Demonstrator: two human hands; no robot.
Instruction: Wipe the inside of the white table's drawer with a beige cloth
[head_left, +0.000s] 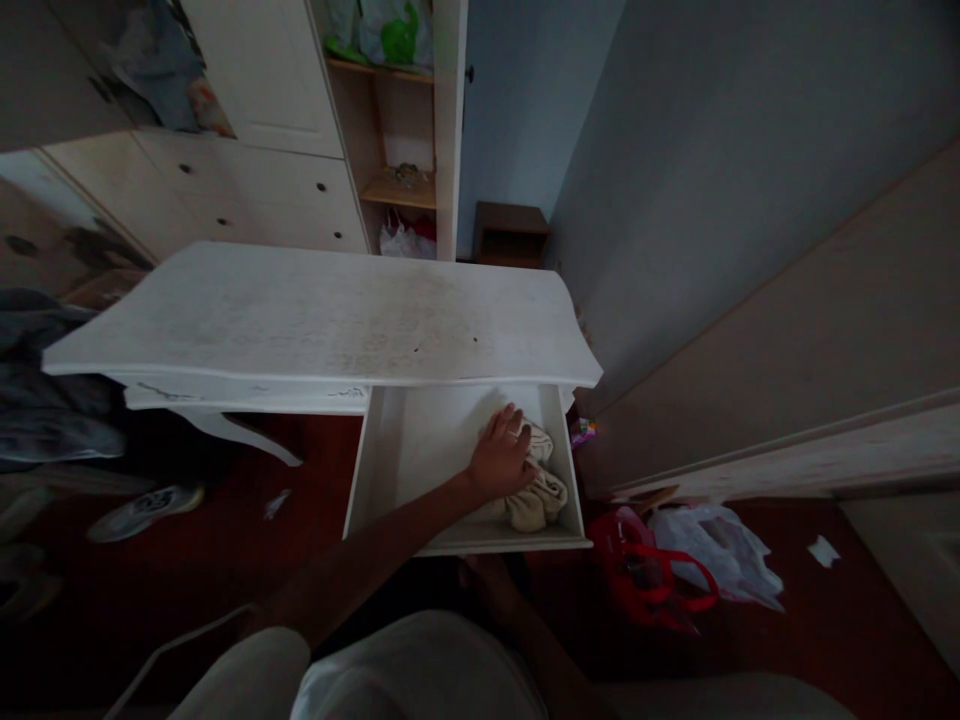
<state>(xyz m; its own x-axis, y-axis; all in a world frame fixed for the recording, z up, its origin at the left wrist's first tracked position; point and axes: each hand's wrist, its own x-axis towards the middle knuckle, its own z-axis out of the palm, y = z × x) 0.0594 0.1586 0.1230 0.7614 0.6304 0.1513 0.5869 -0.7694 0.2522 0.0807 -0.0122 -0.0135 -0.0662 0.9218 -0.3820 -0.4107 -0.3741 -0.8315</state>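
My left hand (501,460) reaches into the pulled-out drawer (420,430) of a white table. Its fingers are apart and rest against folded cream cloth (536,505) at the drawer's right side. A light ring shows on one finger. Part of the cloth is hidden under the palm. Below the drawer's front edge is my right hand (489,582), in shadow; its fingers are mostly hidden by the drawer front.
Above the drawer, the white tabletop (337,310) has dark smudges. A red bag (637,570) and a white plastic bag (720,550) lie on the floor at right. A shoe (146,510) lies at left. Behind stands a white cabinet (270,190) with an open door.
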